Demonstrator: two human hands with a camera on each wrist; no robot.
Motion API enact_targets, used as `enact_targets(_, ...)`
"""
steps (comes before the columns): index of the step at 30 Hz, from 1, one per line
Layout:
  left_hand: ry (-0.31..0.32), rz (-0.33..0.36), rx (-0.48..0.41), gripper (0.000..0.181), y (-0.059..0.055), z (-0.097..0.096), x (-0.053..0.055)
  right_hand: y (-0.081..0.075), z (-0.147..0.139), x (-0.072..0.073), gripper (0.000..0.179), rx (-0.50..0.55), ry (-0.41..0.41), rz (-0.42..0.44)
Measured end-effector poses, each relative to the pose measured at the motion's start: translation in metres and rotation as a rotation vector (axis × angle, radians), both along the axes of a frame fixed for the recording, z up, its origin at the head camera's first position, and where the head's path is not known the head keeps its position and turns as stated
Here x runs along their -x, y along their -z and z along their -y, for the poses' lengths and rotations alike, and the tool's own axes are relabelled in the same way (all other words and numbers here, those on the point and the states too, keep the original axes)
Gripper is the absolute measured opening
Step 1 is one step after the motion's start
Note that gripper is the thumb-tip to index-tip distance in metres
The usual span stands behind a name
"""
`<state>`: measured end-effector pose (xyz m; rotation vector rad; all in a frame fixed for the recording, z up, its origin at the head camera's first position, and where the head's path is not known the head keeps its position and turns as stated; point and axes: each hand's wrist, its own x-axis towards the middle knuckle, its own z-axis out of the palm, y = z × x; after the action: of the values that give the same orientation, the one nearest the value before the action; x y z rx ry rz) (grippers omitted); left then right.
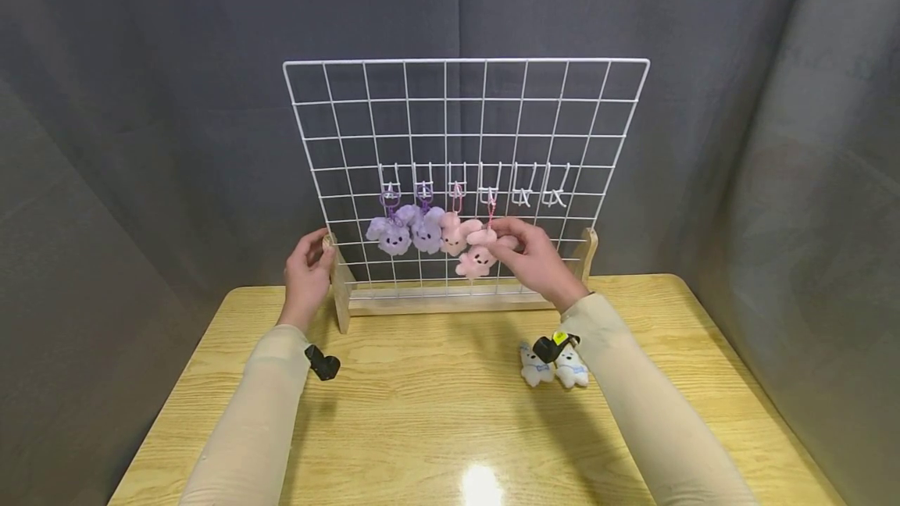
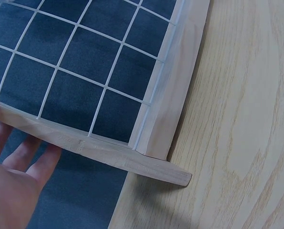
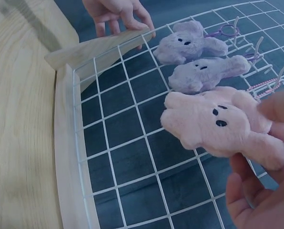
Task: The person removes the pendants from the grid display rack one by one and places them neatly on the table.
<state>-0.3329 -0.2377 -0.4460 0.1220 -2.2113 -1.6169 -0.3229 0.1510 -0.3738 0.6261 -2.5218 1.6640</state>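
I found the right hand (image 1: pixel 532 256) pinching the lower pink plush (image 1: pixel 477 261) beneath the fourth hook from left (image 1: pixel 489 191), its cord (image 1: pixel 491 213) reaching that hook; the left hand (image 1: pixel 308 272) gripped the wooden stand (image 1: pixel 342 295). I judged hanging underway; the next move called for checking the cord's seating before release.

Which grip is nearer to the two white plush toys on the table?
Right. The right grip is up beyond the white toys, holding a pink plush; the left grip is farther off to their left, holding the left wooden support.
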Motion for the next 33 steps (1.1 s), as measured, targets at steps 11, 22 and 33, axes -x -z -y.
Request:
enact_targets(11,0.008,-0.007,-0.005,0.039,0.001,0.001,0.000,-0.002,0.005,-0.003,0.022,0.054,0.013,-0.044)
enact_targets(22,0.015,-0.013,-0.015,0.039,0.001,0.001,0.001,-0.004,0.002,-0.008,0.022,0.055,0.089,-0.130)
enact_targets(33,0.018,-0.002,-0.013,0.040,0.003,0.001,0.001,-0.009,0.000,-0.015,0.022,0.086,0.053,-0.155)
